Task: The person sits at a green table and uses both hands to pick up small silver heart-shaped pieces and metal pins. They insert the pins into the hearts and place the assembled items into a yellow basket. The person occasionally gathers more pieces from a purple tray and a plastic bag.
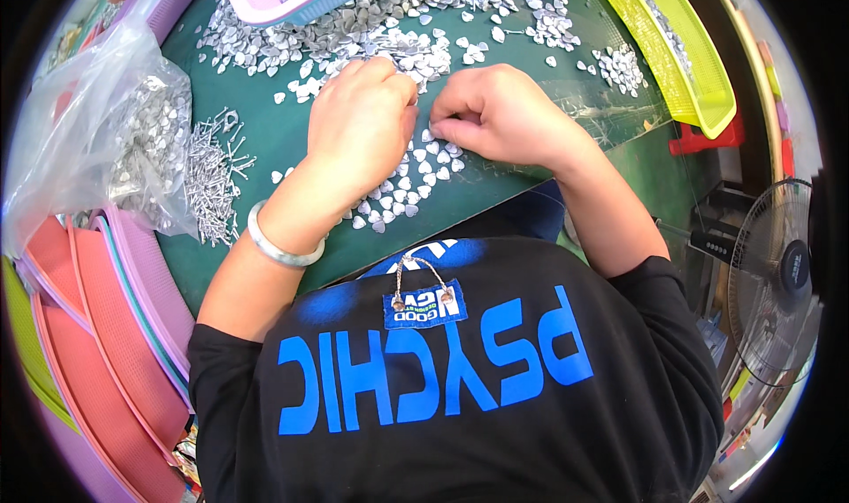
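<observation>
Small silver heart-shaped pieces [416,171], light and slippery-looking, lie under both hands' curled fingers [442,130], best pinched by their edges; actual grasp unclear.

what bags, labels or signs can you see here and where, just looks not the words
Clear plastic bag: left on the green table, crumpled, holding small silver parts.
Cloth label: centre of the black shirt's chest, small blue rectangle with pale print, hung on a bead chain.
Shirt print: across the chest, big blue block letters.
</observation>
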